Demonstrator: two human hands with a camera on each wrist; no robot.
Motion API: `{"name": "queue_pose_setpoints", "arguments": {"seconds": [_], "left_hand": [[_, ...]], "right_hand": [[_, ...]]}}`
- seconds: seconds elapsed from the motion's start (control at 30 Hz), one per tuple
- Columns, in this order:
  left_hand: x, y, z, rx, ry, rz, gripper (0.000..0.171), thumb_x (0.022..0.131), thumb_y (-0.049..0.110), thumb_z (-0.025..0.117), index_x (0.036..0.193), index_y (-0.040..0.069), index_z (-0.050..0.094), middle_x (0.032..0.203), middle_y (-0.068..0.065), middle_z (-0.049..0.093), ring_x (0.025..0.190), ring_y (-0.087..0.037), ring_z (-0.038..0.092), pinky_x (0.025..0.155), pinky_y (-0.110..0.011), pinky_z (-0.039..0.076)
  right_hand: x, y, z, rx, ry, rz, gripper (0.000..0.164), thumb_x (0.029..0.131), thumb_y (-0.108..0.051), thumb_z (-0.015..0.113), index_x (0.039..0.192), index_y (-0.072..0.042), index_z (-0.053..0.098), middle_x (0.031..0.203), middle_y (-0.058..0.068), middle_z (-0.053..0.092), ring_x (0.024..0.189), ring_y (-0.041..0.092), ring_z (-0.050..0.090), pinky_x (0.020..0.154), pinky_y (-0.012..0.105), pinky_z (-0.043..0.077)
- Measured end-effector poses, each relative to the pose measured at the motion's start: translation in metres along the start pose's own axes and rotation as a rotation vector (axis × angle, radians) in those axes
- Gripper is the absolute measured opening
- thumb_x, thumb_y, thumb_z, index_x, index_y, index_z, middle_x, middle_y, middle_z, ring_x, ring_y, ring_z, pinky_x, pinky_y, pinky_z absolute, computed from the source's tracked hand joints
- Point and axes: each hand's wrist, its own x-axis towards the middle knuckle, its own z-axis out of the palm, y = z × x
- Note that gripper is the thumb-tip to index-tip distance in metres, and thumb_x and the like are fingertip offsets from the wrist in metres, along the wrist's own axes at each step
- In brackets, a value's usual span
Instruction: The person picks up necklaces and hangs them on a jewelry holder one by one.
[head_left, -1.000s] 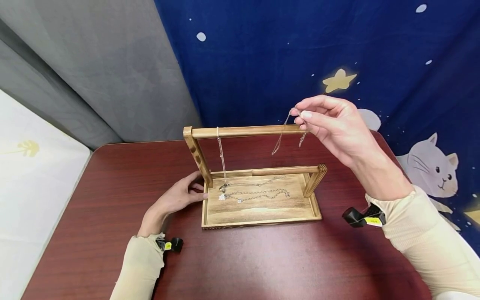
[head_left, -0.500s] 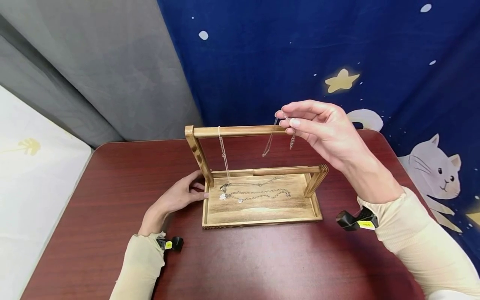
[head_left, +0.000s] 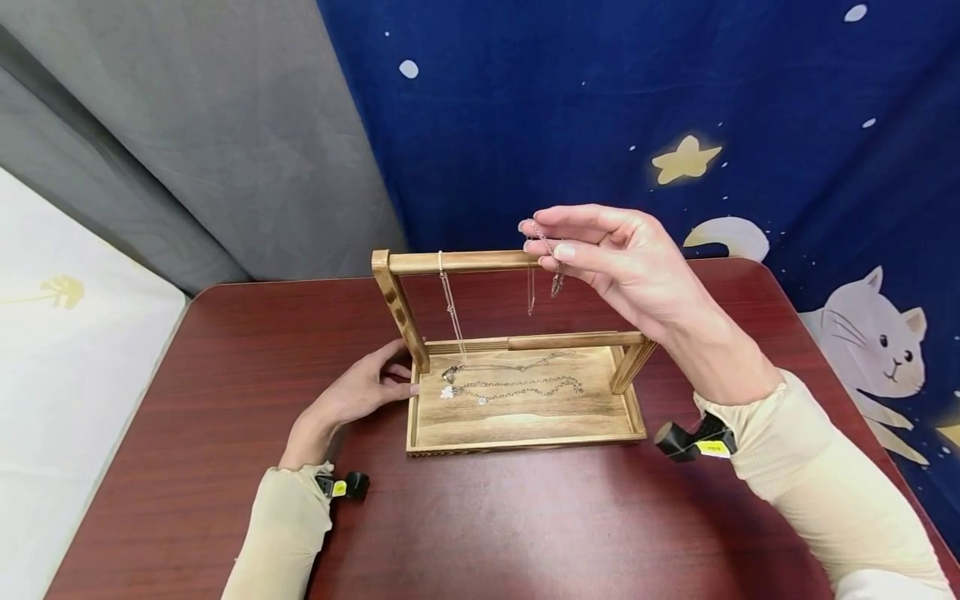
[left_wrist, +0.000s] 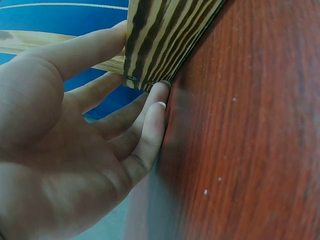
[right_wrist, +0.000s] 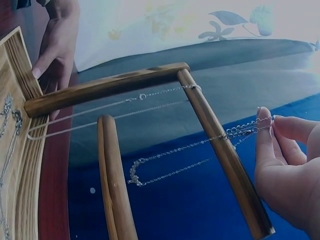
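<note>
The silver chain necklace (right_wrist: 245,133) is at one o'clock from the middle of the tray (head_left: 517,427), its strands crossing the stand's top bar (head_left: 483,262). The right hand (head_left: 637,271) has thumb and forefinger together, clamped on its clasp end; whether the chain bears on the bar is unclear.

The likeliest slip, I judge, is letting go with too much weight on one side: the fine chain could slide off and drop into the tray. Its strands could also tangle, or swing toward the necklace (head_left: 452,312) hanging at eleven o'clock. A knock on the bar might shift the stand should the left hand (head_left: 360,392), at nine o'clock with thumb and bent fingers about the tray's end, loosen.

Each wrist camera wears a yellow label, at four o'clock (head_left: 712,449) and eight o'clock (head_left: 340,487); the marks are too small to read. No brand is legible.
</note>
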Motion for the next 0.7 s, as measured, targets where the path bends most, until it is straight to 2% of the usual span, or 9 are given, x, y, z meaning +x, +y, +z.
{"name": "queue_pose_setpoints", "arguments": {"seconds": [0.47, 0.7], "left_hand": [[0.000, 0.001, 0.000, -0.009, -0.001, -0.022, 0.068, 0.089, 0.005, 0.074, 0.147, 0.001, 0.039, 0.129, -0.020, 0.056, 0.107, -0.031, 0.061, 0.082, -0.024, 0.052], [-0.001, 0.001, 0.000, -0.007, 0.004, -0.017, 0.067, 0.089, 0.004, 0.074, 0.147, 0.001, 0.040, 0.127, -0.021, 0.057, 0.107, -0.032, 0.061, 0.082, -0.025, 0.051]], "right_hand": [[0.002, 0.010, 0.013, 0.050, -0.069, 0.081, 0.041, 0.092, 0.016, 0.057, 0.131, 0.001, 0.062, 0.135, 0.022, 0.058, 0.117, 0.035, 0.062, 0.093, 0.042, 0.053], [0.003, 0.015, 0.019, 0.012, -0.099, 0.105, 0.045, 0.092, 0.014, 0.057, 0.136, 0.003, 0.057, 0.138, 0.022, 0.056, 0.118, 0.034, 0.062, 0.096, 0.042, 0.051]]}}
